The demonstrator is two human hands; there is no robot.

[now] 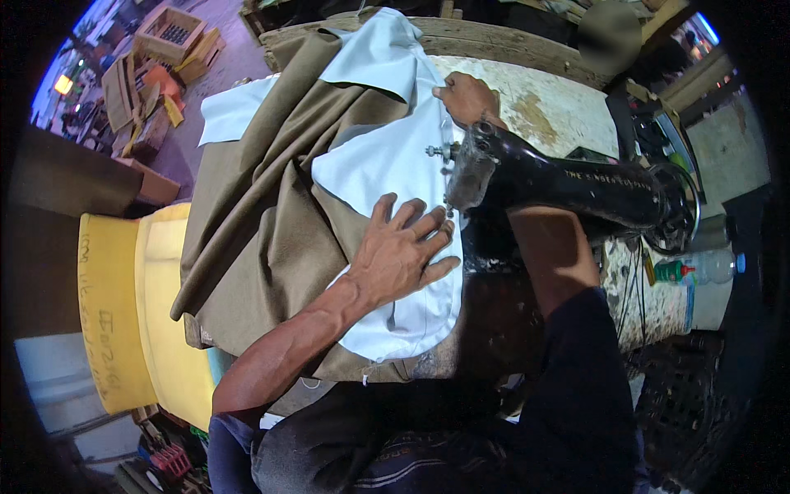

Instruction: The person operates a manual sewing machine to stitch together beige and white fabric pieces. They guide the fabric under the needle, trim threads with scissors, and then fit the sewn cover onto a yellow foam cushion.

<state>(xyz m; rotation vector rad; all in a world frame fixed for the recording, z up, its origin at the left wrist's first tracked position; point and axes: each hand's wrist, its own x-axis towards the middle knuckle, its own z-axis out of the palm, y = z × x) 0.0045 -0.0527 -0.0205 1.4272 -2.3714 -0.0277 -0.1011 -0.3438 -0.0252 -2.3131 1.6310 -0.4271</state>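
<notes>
A white cloth piece (pixel 362 169) lies over brown fabric (pixel 247 222) on the sewing table, its right edge running beneath the head of a black sewing machine (pixel 559 181). My left hand (pixel 403 255) is open, pressing flat on the white cloth with fingers spread, just left of the needle area. My right forearm passes under the machine's arm. Beyond the machine head, my right hand (pixel 469 97) has its fingers curled in at the white cloth's far right edge and appears to grip it. The needle and presser foot are largely hidden behind the machine head.
A yellow container (pixel 115 313) with handwriting stands left of the table. On the table's right are a clear plastic bottle (pixel 717 265) and the machine's handwheel (pixel 679 206). A wooden beam (pixel 510 45) borders the far side. Wooden crates (pixel 169 33) sit at the far left.
</notes>
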